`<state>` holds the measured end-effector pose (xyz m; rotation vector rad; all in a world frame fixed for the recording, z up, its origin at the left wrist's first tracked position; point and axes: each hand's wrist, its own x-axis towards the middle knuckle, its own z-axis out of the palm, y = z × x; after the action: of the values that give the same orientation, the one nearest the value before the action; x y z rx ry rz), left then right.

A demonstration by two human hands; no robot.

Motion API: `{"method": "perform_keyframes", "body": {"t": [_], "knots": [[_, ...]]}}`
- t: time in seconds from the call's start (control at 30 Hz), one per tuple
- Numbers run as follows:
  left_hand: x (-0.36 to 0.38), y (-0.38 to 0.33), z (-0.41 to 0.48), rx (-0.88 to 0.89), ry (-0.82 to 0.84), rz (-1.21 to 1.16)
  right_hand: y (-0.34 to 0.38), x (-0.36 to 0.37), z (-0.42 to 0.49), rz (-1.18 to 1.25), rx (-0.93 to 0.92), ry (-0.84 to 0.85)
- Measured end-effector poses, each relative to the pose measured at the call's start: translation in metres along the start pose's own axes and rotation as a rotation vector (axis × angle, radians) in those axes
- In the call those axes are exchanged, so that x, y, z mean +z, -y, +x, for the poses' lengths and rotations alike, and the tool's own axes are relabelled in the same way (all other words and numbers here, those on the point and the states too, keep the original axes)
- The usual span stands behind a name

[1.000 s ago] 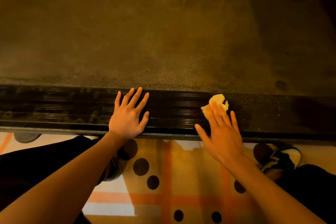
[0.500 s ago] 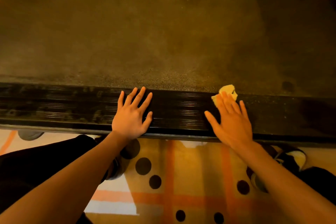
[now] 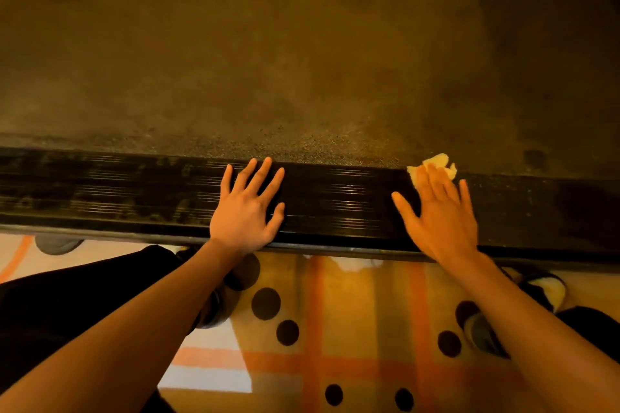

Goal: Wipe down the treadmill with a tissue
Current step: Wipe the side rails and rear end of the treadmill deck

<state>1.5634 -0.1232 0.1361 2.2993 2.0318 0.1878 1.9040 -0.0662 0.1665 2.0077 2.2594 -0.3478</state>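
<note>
— Dotted rug (image 3: pixel 362 312) below, ribbed side rail (image 3: pixel 335 201) ahead: where's the tissue (image 3: pixel 436 163)?

— Pinned under straight, close-set fingertips of the right hand (image 3: pixel 443 218), at the rail's edge by the belt (image 3: pixel 268 60). The left hand (image 3: pixel 245 211) lies flat, fingers spread (a brace). Press evenly and stroke along the ribs, not across.

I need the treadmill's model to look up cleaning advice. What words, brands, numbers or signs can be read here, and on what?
None can be read.
Side rail: pale smudges toward its left end, too blurred to tell whether they are letters.
Belt, tissue under the right hand, and rug: no writing shows.
</note>
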Motion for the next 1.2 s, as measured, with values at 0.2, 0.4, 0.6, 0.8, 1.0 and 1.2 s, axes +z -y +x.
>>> {"method": "perform_keyframes", "body": {"t": [0.2,0.4,0.6,0.8,1.0,1.2], "knots": [[-0.001,-0.002,0.000,-0.021,0.007,0.001,0.099,0.013,0.005,0.119,-0.102,0.008],[-0.002,0.000,0.001,-0.031,0.043,0.028,0.065,0.007,0.008,0.019,-0.214,0.005],[0.001,-0.001,0.000,-0.036,0.020,0.017,-0.023,-0.003,0.006,0.044,0.059,-0.040],[-0.002,-0.004,0.001,-0.046,0.035,0.036,0.108,0.013,0.008,0.129,-0.151,-0.013],[-0.001,-0.003,0.001,-0.036,0.034,0.047,-0.007,0.003,0.006,0.018,-0.043,-0.039],[-0.003,-0.004,0.001,-0.031,0.042,0.055,0.043,0.005,0.004,0.119,-0.009,0.002]]}}
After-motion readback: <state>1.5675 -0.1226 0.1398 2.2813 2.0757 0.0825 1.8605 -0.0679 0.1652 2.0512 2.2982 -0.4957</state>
